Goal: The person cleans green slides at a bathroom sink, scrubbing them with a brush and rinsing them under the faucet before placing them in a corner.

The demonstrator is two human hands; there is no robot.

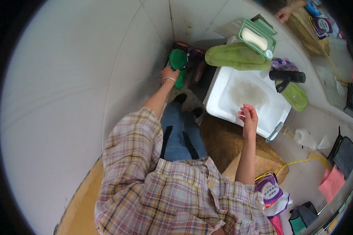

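Reaching down into the corner at the left of the sink, my left hand grips a green plastic scoop or cup; its exact form is partly hidden. Another green piece shows just below that hand. My right hand is raised over the near edge of a white rectangular sink, fingers loosely curled and holding nothing. Cloudy greyish water or residue shows in the basin. A brush lies on the sink's near right corner.
A green tray lies across the sink's back edge, under a soap box with white soap. A black pipe fitting and another green tray are at the right. A brown board, detergent pouch, and cloths are nearby.
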